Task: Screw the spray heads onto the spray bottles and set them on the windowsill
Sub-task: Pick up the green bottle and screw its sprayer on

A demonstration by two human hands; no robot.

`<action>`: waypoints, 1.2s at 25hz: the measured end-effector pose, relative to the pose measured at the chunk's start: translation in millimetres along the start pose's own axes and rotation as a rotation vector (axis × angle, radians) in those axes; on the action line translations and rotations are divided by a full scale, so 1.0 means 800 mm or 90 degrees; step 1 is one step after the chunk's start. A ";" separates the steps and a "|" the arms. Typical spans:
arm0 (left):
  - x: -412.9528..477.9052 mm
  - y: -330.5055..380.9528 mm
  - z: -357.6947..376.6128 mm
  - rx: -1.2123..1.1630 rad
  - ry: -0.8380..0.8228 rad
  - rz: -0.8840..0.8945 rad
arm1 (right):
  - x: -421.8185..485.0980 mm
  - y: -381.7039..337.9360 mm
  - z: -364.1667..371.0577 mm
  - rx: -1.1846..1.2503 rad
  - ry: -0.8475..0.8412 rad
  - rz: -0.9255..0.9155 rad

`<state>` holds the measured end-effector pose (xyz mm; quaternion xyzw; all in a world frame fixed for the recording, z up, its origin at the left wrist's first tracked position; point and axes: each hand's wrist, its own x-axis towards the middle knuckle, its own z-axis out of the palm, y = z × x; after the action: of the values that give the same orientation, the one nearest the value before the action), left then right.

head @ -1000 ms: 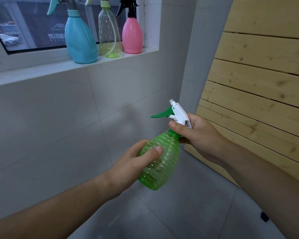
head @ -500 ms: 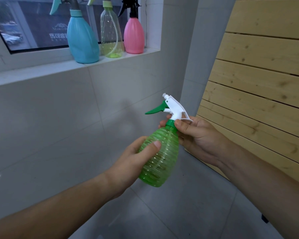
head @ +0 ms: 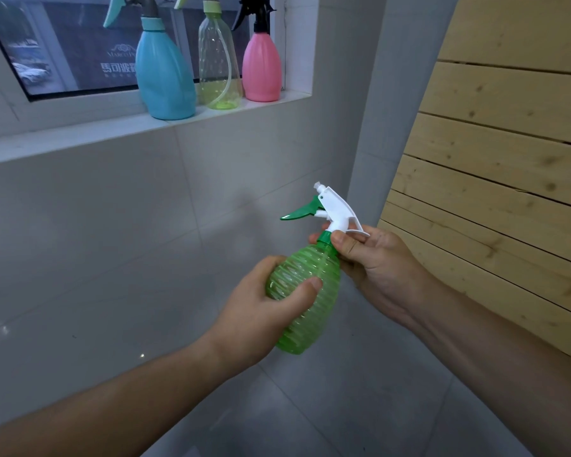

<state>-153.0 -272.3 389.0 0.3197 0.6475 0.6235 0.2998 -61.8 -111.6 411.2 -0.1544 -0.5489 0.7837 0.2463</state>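
The left hand (head: 261, 319) is wrapped around the belly of the ribbed green bottle (head: 305, 295), holding it tilted in mid-air below the windowsill (head: 80, 136). The right hand (head: 376, 268) pinches the green collar (head: 327, 237) under the white spray head (head: 335, 209), thumb and fingers closed on it.

This head looks seated but probably not yet fully tightened. Three bottles with heads on already stand toward the sill's right end: a blue bottle (head: 164, 74), a clear yellow-green bottle (head: 220, 65), then a pink bottle (head: 261, 69) by the right corner. What remains is finishing this one and setting it up there.

White lettering (head: 117, 62) beyond the glass seems to begin "MARCO", above Chinese characters I cannot read.
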 end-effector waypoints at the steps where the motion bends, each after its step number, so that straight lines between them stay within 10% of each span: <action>1: 0.000 0.000 -0.001 -0.001 -0.001 -0.005 | -0.001 0.000 0.000 -0.001 0.000 0.004; 13: 0.025 0.019 -0.035 -0.133 0.053 0.020 | -0.011 0.002 0.032 -0.260 -0.030 -0.008; 30: 0.113 0.187 -0.313 0.029 0.277 0.156 | 0.211 -0.062 0.318 -0.354 -0.163 -0.191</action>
<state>-399.7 -352.3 549.7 0.2606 0.6673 0.6944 0.0680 -321.7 -203.9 551.2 -0.0334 -0.7849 0.5718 0.2364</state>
